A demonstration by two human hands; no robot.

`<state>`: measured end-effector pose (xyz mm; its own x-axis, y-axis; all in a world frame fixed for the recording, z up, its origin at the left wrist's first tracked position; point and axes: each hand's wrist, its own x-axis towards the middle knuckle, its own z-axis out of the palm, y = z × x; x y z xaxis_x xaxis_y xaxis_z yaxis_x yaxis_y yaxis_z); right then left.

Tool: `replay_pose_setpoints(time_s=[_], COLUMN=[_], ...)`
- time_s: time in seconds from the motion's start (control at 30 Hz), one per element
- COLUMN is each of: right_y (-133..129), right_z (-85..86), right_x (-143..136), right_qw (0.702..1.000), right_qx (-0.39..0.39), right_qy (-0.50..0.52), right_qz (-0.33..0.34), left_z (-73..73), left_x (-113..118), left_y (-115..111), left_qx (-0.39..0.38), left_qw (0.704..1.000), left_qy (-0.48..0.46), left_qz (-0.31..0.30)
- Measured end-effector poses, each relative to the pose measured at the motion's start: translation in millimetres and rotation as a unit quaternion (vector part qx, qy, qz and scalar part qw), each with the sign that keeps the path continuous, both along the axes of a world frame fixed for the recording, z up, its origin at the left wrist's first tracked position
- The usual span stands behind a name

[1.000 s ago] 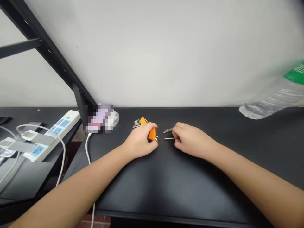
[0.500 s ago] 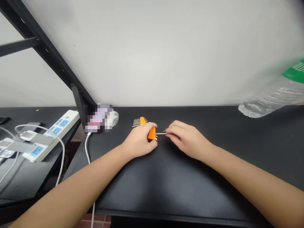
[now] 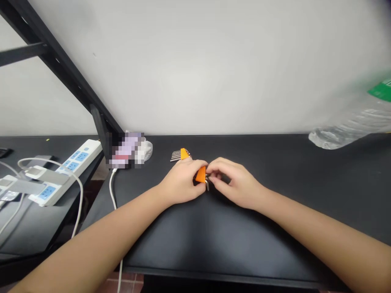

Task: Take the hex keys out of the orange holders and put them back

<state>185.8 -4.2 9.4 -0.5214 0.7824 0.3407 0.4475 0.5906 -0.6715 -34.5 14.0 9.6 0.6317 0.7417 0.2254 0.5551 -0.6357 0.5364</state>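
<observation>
My left hand (image 3: 183,181) is wrapped over an orange hex key holder (image 3: 200,175), lying on the black desk. The middle of the holder is hidden under the fingers. Several thin metal hex keys (image 3: 176,156) stick out leftward from its far end. At the near end, a bent key end (image 3: 207,186) pokes out below the fingertips. My right hand (image 3: 236,181) is closed in a pinch right against the holder's right side, on a hex key that its fingers mostly cover.
A white power strip (image 3: 76,160) with plugs and cables lies on the left desk. Beside the black frame (image 3: 73,81) are a blurred purple item (image 3: 126,150) and a clear plastic piece (image 3: 146,151). A plastic bottle with a green label (image 3: 348,130) is at the right, by the wall.
My right hand has moved left up to the holder, and the long key shaft that showed between the hands is no longer visible. My left hand and the holder shifted slightly right.
</observation>
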Motion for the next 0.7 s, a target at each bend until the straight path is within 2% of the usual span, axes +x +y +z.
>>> replay_pose_setpoints(time_s=[0.07, 0.13, 0.3, 0.57, 0.7], right_y=[7.6, 17.5, 34.4, 32.9, 31.2], right_z=[-1.2, -4.7, -15.5, -11.4, -6.1], right_x=[8.1, 20.0, 42.3, 38.1, 36.9], right_qw=[0.999, 0.995, 0.973, 0.953, 0.942], right_qx=[0.002, 0.022, 0.054, 0.074, 0.059], right_qy=[-0.011, -0.064, -0.21, -0.278, -0.314], right_qz=[-0.044, -0.077, -0.081, -0.099, -0.098], left_z=[-2.1, -4.6, -7.1, -6.5, -6.8], left_x=[-1.4, -3.3, -6.0, -5.8, -5.8], left_y=[0.6, 1.5, 3.0, 3.3, 3.8], left_qx=[0.002, 0.004, 0.002, 0.004, 0.013], left_qw=[1.0, 1.0, 0.999, 1.0, 0.999], left_qy=[-0.009, -0.01, -0.005, 0.007, 0.012], left_qz=[0.016, 0.03, 0.032, 0.03, 0.028])
